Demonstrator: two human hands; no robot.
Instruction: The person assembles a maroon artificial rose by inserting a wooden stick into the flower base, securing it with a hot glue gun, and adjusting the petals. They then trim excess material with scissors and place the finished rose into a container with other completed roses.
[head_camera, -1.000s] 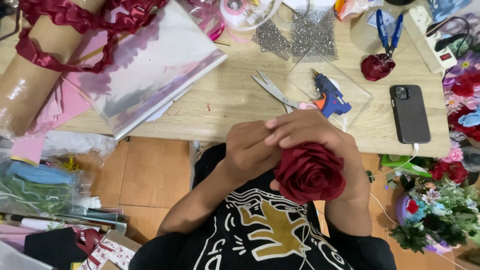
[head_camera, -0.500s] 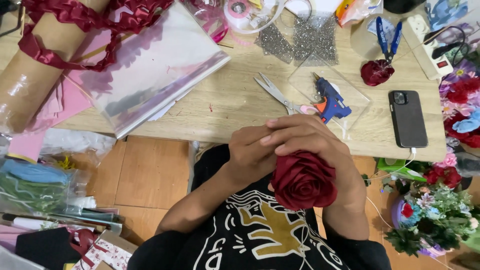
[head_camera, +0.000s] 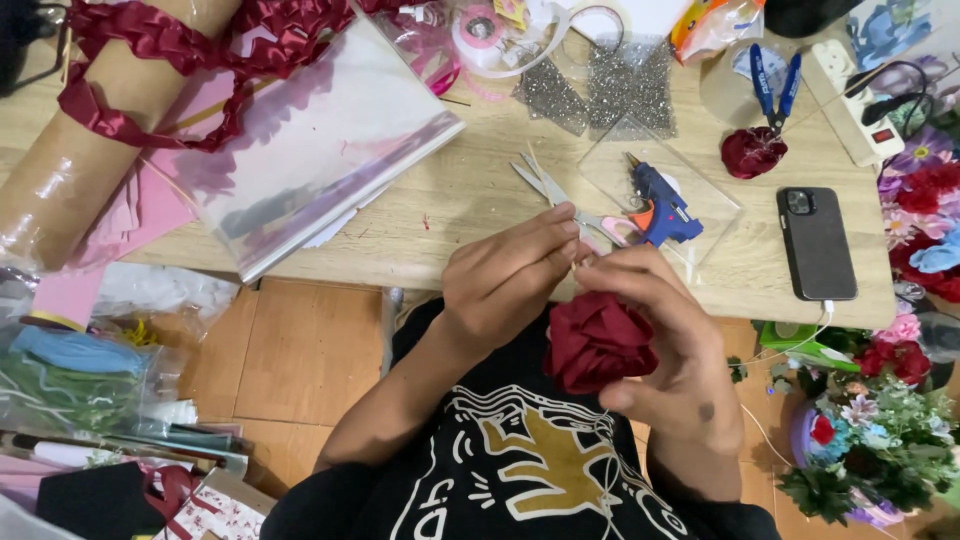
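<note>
The right hand (head_camera: 665, 350) holds the red rose (head_camera: 597, 342) from the side, just below the desk (head_camera: 450, 215) edge. The left hand (head_camera: 505, 280) pinches its top edge, fingers shut.

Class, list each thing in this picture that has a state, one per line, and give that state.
Dark red ribbon rose: held in right hand, left hand fingers pinching at its top edge.
Silver scissors: lying open on the wooden table.
Blue glue gun: resting on a clear sheet.
Black phone: face down, cable plugged in.
</note>
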